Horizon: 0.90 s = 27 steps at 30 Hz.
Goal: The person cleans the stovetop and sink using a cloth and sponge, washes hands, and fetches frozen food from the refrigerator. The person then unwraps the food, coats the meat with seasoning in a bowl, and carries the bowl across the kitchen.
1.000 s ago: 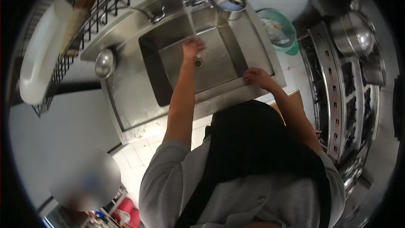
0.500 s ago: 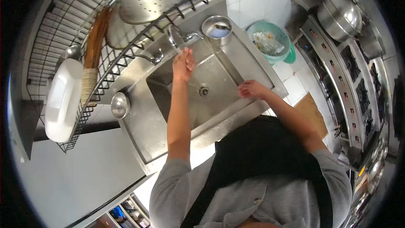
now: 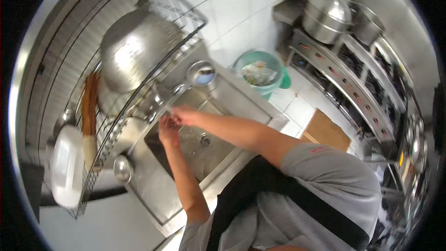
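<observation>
My left hand (image 3: 169, 129) and my right hand (image 3: 185, 115) are close together over the back left of the steel sink (image 3: 200, 158), just below the faucet (image 3: 158, 96). Their fingers overlap and are blurred, so I cannot make out whether anything lies between them. Water seems to run at the hands. The drain (image 3: 205, 140) shows in the basin to their right. A round metal bowl (image 3: 203, 75) with something bluish inside stands at the sink's back corner. Another metal bowl (image 3: 123, 168) is at the left edge.
A wire rack (image 3: 139, 83) overhangs the sink's left, holding a large colander (image 3: 134, 49), a brush (image 3: 89, 107) and a white container (image 3: 68, 167). A green bin (image 3: 262, 72) stands beyond the sink. At the right is a stove (image 3: 346, 83) with pots (image 3: 326, 16).
My right hand has moved from the sink's right edge across to my left hand, and the two have come together under the faucet. The camera view has shifted.
</observation>
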Motion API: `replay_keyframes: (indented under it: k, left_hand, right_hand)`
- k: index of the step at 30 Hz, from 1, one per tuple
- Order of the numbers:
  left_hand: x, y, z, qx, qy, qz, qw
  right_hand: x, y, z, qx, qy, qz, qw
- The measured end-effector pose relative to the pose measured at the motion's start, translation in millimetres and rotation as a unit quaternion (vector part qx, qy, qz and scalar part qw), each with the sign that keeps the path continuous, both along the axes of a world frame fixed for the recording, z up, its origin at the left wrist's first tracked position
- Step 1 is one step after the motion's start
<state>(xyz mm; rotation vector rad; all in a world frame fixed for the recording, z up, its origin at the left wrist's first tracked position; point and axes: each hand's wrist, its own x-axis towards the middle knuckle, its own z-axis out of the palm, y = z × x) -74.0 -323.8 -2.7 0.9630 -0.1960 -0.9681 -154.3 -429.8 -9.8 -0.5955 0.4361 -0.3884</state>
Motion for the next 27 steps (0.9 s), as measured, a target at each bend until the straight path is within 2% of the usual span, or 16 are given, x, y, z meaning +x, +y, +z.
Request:
replay_keyframes:
  k: [3,5,7,8,9,10,11,12,13,14,16,18,20,24,26,27]
  left_hand:
    - [-26.2,-13.2,13.7,-0.004,0.058,-0.03,0.998]
    - [-16.0,-17.3,-31.5,0.022,0.084,-0.017,0.996]
    - [17.8,-16.7,-93.3,-0.213,0.041,-0.261,0.941]
    - [-3.8,-18.6,-73.9,-0.067,0.012,-0.176,0.982]
    - [-37.5,-24.2,-50.3,0.083,-0.016,-0.078,0.993]
    - [-55.0,-29.7,-47.7,0.134,-0.03,-0.013,0.99]
    - [-32.0,-25.6,-93.0,0.11,0.029,-0.049,0.992]
    - [-35.4,-26.0,-83.3,0.169,-0.013,-0.068,0.983]
    - [-48.0,-37.5,-74.1,0.228,-0.053,-0.097,0.967]
    - [-45.6,-54.2,-86.5,0.165,-0.01,-0.122,0.979]
    - [-45.1,-75.4,-104.7,0.101,0.035,-0.172,0.979]
    - [-41.5,-107.1,-103.2,0.047,-0.076,-0.212,0.973]
    - [-40.9,-146.9,-93.3,0.081,0.103,-0.122,0.984]
    - [-35.7,-184.1,-35.8,0.211,0.114,-0.044,0.97]
    - [9.5,-199.6,-65.7,0.203,0.116,-0.095,0.967]
    - [26.3,-204.2,-77.1,0.194,0.122,-0.134,0.964]
  right_hand:
    - [10.3,-0.4,11.2,-0.07,0.063,0.021,0.995]
    - [-30.2,14.0,69.4,-0.399,0.172,0.057,0.899]
    - [-48.1,5.4,49.6,-0.463,0.144,0.113,0.867]
    - [-55.5,1.5,28.8,-0.525,0.109,0.176,0.825]
    - [-70.5,-1.1,-5.0,-0.708,0.025,0.094,0.7]
    - [-110.7,9.4,-8.2,-0.73,0.094,0.088,0.672]
    - [-136.8,12.5,-29.6,-0.771,0.169,0.182,0.586]
    - [-166.7,17.4,-60.2,-0.813,0.179,0.209,0.514]
    - [-190.9,32.9,-80.4,-0.708,0.32,0.253,0.577]
    - [-213.1,31.1,-108.1,-0.77,0.275,0.355,0.452]
    - [-243.7,42.3,-99.0,-0.782,0.253,0.319,0.473]
    - [-270.4,46.0,-101.1,-0.791,0.208,0.25,0.517]
    - [-275.5,38.2,-123.8,-0.785,0.213,0.2,0.547]
    - [-274.9,30.1,-125.7,-0.777,0.244,0.137,0.564]
    - [-292.9,34.6,-110.1,-0.757,0.264,0.117,0.586]
    - [-308.8,38.2,-94.2,-0.721,0.251,0.053,0.643]
